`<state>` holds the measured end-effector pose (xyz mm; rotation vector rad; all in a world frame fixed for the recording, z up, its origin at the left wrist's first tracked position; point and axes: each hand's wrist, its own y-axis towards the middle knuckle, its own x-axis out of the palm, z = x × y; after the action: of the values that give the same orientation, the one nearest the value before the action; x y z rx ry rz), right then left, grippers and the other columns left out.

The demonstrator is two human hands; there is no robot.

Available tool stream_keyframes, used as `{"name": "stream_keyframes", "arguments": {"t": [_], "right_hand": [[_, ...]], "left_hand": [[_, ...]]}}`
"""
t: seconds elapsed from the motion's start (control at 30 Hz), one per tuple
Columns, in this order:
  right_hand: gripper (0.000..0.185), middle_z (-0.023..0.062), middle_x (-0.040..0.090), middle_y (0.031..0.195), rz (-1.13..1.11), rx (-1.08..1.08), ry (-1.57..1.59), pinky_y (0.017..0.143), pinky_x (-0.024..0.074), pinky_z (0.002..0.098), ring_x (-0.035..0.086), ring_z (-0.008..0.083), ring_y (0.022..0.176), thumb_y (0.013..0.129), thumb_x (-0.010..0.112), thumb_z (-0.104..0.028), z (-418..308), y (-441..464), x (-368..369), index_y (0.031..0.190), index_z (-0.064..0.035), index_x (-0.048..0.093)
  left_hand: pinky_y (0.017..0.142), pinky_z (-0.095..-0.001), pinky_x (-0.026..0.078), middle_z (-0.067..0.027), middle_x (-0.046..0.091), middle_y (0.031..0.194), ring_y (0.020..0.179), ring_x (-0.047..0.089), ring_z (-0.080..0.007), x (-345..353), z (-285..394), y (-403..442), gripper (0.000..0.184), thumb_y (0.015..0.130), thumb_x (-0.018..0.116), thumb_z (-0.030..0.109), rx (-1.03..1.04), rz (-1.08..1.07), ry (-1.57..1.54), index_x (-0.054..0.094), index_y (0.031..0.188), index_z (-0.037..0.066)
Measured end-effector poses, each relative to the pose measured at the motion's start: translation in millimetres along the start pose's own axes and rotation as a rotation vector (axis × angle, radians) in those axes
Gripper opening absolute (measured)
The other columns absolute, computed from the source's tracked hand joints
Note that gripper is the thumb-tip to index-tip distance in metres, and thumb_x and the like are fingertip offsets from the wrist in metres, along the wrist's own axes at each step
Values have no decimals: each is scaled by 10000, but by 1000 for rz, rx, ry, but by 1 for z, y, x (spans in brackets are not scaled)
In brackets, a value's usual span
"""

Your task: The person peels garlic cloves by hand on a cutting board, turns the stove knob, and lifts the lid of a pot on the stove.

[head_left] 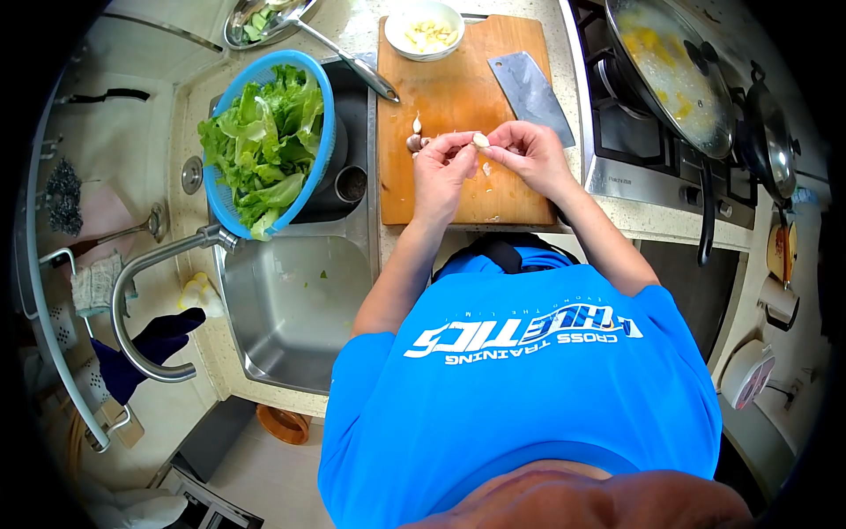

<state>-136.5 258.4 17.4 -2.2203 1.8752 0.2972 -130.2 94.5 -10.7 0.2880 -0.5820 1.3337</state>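
Note:
Over the wooden cutting board [414, 189], my left hand [443, 172] and my right hand [531, 157] meet, pinching a pale garlic clove [480, 140] between their fingertips. Beside my left fingers, a few more garlic cloves [413, 142] lie on the board. Scraps of garlic skin [486, 169] are scattered below my hands. A cleaver [534, 95] lies flat at the board's right side, its blade near my right hand. At the far edge of the board stands a white bowl [425, 55] holding pale yellow pieces, perhaps peeled garlic.
Left of the board, a blue colander [328, 150] of lettuce sits over the sink [295, 309], by a curved faucet [123, 309]. A long-handled utensil [379, 81] reaches the board's edge. On the right, a lidded pan [674, 79] with yellow food stands on the stove [634, 181].

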Motion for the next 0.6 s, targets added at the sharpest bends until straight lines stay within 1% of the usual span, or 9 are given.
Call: {"name": "stream_keyframes", "arguments": {"t": [0.1,0.3,0.37,0.4,0.47,0.5,0.53,0.57,0.6], "right_hand": [[146,12,631,669,-10,20,113,493,424,196,558,42,565,787,705,-151,0,-2,3,811,-21,641],[162,22,637,688,-57,15,72,518,439,206,563,53,589,795,697,-151,-2,-4,-3,856,-8,650],[163,22,636,690,-79,18,40,523,437,204,558,52,595,800,692,-152,-9,-6,-3,858,-5,652],[164,22,636,691,-100,21,9,529,435,202,553,52,600,805,687,-153,-13,-7,-3,859,-1,653],[179,21,633,687,-102,26,4,526,429,199,544,52,595,826,664,-176,-17,-8,-3,847,2,654],[205,20,630,684,-106,30,-1,524,423,196,535,53,589,846,641,-199,-18,-9,-3,835,6,654],[205,20,630,684,-105,30,-1,524,423,196,535,53,589,846,641,-199,-16,-8,-4,835,6,654],[224,-10,598,663,-139,56,54,500,387,190,487,36,567,873,607,-219,-12,-6,-5,829,-4,654],[252,-39,566,643,-173,81,109,477,350,183,439,18,545,900,573,-239,-10,-5,-5,822,-14,653]], "left_hand": [[585,-205,408,-57,617,871,675,512,-80,3,-1,0,143,864,560,8,15,15,-35,617,993,-18],[561,-197,387,-30,603,812,655,502,-70,2,0,-1,126,850,578,1,39,-29,-56,625,966,-13],[563,-185,382,-12,597,794,651,499,-56,5,2,-3,92,854,582,14,96,28,142,634,925,-13],[563,-185,382,-12,597,794,651,499,-56,7,4,-4,92,854,582,14,95,27,142,634,925,-13],[587,-208,403,-24,603,766,647,522,-93,10,11,-6,51,836,602,27,232,85,611,632,860,-7],[587,-208,403,-24,603,766,647,522,-93,11,13,-5,51,836,602,27,231,84,611,632,860,-7],[606,-231,415,-42,605,760,658,539,-123,11,15,-3,40,816,613,25,398,54,779,625,843,-3],[624,-254,427,-60,607,754,669,555,-154,11,16,-2,37,797,625,24,567,22,944,618,827,2],[624,-254,427,-60,607,754,669,555,-154,11,15,-2,37,797,625,24,567,22,944,618,827,2]]}}
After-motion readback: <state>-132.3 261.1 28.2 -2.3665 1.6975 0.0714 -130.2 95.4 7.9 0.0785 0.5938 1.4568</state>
